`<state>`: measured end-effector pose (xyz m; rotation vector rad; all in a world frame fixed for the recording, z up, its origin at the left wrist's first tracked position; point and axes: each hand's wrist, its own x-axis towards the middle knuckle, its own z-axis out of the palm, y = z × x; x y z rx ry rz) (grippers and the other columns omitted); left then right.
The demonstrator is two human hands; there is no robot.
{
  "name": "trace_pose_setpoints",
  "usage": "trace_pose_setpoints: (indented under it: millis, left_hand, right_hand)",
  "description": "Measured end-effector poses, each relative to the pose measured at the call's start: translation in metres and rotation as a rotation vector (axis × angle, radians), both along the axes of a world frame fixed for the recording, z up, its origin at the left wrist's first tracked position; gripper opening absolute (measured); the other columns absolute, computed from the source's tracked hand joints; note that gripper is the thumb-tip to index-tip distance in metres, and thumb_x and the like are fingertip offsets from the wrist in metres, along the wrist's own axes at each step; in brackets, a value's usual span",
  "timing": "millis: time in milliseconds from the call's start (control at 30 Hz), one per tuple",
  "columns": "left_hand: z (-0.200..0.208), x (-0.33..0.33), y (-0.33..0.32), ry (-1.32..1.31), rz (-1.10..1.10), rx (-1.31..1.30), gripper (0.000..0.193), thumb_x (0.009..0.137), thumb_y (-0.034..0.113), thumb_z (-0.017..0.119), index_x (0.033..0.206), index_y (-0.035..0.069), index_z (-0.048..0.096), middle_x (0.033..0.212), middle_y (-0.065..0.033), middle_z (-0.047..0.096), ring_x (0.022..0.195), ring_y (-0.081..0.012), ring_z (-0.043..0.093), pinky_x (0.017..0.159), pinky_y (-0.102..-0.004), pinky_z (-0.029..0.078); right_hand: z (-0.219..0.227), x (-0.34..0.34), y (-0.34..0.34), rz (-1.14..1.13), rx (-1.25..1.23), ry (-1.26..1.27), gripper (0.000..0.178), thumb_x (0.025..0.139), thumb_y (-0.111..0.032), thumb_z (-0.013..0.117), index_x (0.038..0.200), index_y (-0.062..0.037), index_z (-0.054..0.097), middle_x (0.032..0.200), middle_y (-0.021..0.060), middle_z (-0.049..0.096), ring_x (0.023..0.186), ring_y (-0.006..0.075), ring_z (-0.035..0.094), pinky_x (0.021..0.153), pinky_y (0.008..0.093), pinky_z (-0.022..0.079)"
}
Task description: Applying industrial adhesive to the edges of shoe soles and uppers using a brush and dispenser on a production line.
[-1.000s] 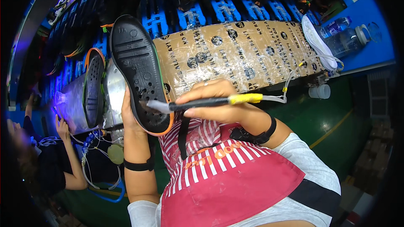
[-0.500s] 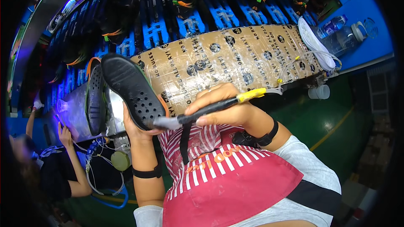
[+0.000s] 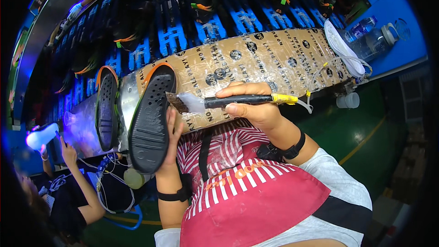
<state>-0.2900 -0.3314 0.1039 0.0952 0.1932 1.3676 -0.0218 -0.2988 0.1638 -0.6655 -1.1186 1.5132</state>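
Two hands are both grasping: the left hand (image 3: 171, 144) holds a black shoe sole (image 3: 151, 126), which partly hides its fingers; the right hand (image 3: 260, 115) holds a flat brush (image 3: 219, 102). The brush overlaps the sole's 2 o'clock edge; whether they touch, I cannot tell. At the sole's 9 o'clock stands a second sole (image 3: 108, 112). From the right hand, printed cardboard (image 3: 251, 71) lies at 12 o'clock, a plastic cup (image 3: 350, 100) at 3.

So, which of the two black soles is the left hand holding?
The black sole nearer the brush: the left hand shows along its right edge. The other sole, farther left in the picture, has no hand on it.
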Motion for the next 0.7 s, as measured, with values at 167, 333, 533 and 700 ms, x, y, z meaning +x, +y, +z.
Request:
trace_pose_setpoints:
  millis: [167,333,533,700]
  left_hand:
    - [0.009,0.016,-0.024,0.13,-0.153,-0.061,0.089,0.081,0.067,0.041,0.142,0.008,0.017,0.141,-0.0252,0.023,0.129,-0.0447,0.026,0.097,-0.0674,0.025]
    - [0.007,0.033,-0.038,0.099,-0.247,-0.277,0.08,0.082,0.065,0.034,0.137,0.007,0.03,0.133,-0.0263,0.036,0.12,-0.0454,0.038,0.09,-0.0641,0.037]
    - [-0.022,0.03,-0.044,0.176,-0.203,-0.252,0.078,0.081,0.065,0.033,0.135,0.009,0.036,0.127,-0.0225,0.046,0.111,-0.042,0.049,0.086,-0.0604,0.043]
    - [-0.056,0.024,-0.029,0.376,-0.232,-0.123,0.086,0.076,0.072,0.032,0.135,0.009,0.035,0.128,-0.0181,0.046,0.111,-0.0373,0.05,0.09,-0.0522,0.044]
  right_hand:
    - [0.001,-0.005,0.002,-0.068,-0.037,0.039,0.025,0.079,-0.008,0.067,0.103,0.0006,0.065,0.089,0.006,0.064,0.079,0.0081,0.058,0.067,0.0194,0.046]
    - [0.004,-0.014,0.0,-0.046,-0.15,-0.053,0.023,0.079,-0.009,0.067,0.1,0.0002,0.065,0.083,0.0039,0.065,0.072,0.0057,0.057,0.062,0.0188,0.045]
    - [0.011,-0.037,-0.003,-0.104,-0.002,-0.251,0.02,0.076,-0.011,0.066,0.093,-0.0004,0.066,0.075,0.0081,0.065,0.063,0.0102,0.061,0.057,0.0237,0.047]
    - [0.01,-0.064,0.012,-0.57,0.45,-0.355,0.019,0.071,-0.011,0.066,0.088,-0.0021,0.062,0.076,0.0147,0.064,0.065,0.0283,0.063,0.059,0.0336,0.05]
